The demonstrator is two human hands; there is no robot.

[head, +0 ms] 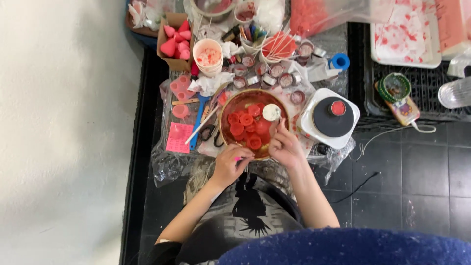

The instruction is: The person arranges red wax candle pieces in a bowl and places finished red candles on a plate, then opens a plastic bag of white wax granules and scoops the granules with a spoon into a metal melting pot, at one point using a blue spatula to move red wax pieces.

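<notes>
A round wooden-rimmed tray lies on the floor in front of me, filled with several red wax pieces and one white round piece. My left hand rests at the tray's near edge, fingers closed on a small pink stick-like thing. At the tray's near right rim my right hand has its fingers curled against the rim; I cannot see anything in it.
A white hot plate with a black top and a small red tin stands right of the tray. Scissors, a blue tool, pink moulds, a cup, small tins and a box of red cones crowd the left and far side.
</notes>
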